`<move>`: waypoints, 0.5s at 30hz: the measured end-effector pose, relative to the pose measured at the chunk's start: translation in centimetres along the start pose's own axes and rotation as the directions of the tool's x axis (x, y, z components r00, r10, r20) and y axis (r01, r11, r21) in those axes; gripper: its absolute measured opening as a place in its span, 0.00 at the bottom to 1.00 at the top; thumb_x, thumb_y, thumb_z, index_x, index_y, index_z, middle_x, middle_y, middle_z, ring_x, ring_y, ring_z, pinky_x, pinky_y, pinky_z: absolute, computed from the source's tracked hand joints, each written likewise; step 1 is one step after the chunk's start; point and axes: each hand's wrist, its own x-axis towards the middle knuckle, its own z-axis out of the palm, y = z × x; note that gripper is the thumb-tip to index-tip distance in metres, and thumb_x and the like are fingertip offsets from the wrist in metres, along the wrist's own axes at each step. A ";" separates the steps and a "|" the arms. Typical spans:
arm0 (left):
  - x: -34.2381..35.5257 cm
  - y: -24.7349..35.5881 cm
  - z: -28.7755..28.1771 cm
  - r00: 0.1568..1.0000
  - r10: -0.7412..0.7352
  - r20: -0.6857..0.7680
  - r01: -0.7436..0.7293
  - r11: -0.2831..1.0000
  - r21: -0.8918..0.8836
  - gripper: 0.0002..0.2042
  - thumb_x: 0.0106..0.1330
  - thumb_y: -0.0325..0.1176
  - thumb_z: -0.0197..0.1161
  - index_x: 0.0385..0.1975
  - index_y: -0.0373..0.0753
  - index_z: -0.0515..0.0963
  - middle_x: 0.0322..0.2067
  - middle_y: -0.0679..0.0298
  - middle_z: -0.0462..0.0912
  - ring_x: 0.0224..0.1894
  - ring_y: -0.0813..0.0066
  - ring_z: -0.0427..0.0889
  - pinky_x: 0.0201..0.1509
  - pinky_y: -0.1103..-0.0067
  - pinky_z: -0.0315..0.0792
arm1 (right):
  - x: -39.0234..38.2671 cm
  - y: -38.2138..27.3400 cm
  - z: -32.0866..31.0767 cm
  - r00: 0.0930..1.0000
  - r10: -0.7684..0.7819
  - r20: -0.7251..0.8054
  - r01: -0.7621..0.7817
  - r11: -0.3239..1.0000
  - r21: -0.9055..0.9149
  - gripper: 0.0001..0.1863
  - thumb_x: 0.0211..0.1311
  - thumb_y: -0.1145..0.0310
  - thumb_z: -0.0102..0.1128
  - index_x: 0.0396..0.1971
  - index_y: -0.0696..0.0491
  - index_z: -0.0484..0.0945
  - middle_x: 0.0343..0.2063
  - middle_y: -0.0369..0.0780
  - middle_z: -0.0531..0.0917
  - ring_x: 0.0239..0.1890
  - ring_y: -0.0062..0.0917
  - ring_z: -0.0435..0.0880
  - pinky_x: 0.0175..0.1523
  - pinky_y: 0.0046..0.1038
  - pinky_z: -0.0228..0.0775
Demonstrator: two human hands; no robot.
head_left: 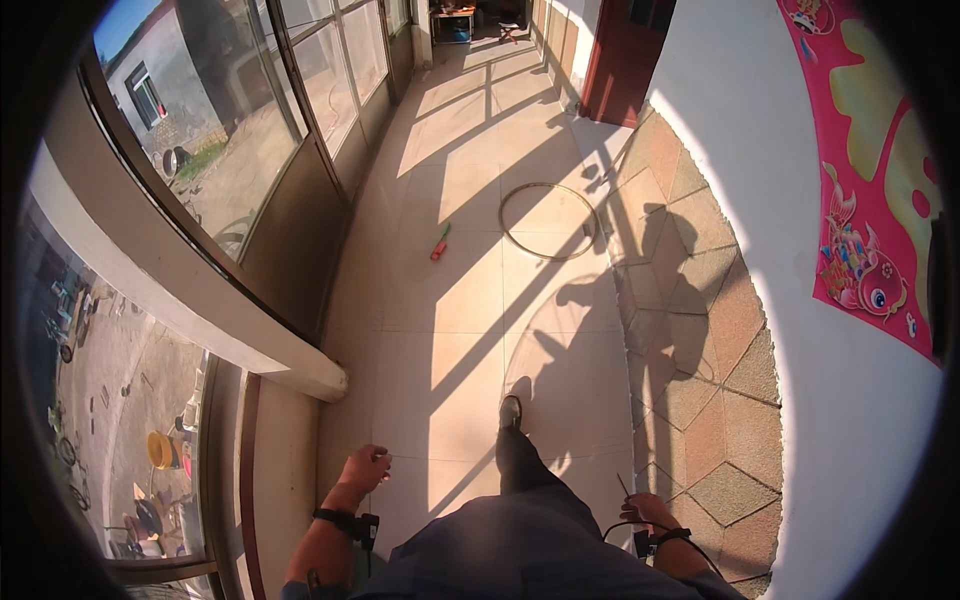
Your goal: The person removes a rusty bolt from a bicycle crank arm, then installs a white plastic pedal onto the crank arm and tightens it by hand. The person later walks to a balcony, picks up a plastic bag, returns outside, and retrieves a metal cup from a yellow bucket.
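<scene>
My left hand (366, 469) is held out at the lower left, its fingers loosely curled in, with nothing visible in them. A black strap with a small box (352, 523) goes round that wrist. On the other side, my right hand (652, 512) is closed on a thin dark rod (623, 486), whose end sticks up past the fingers; the rest of it is hidden. The right wrist bears a similar strapped device (660, 540), with a black cable looping beside the hand. My shoe (511, 411) is forward on the pale tiles.
Ahead on the tiled floor (470, 290) lie a thin pale hoop (503, 222) and a small red-and-green object (439, 247). Glazed window panels (230, 130) run along the left. Stone-patterned paving (735, 370) and a white wall (800, 430) border the right, before a red door (620, 70).
</scene>
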 end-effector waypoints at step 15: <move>32.4 22.2 -9.7 0.949 -0.278 0.146 0.304 0.932 -0.197 0.18 0.66 0.37 0.62 0.49 0.30 0.79 0.31 0.57 0.85 0.30 0.73 0.86 0.31 0.78 0.79 | 22.1 -68.4 22.9 0.844 -0.477 0.244 0.536 0.755 -0.379 0.14 0.60 0.67 0.67 0.42 0.58 0.81 0.34 0.38 0.85 0.32 0.21 0.83 0.39 0.25 0.75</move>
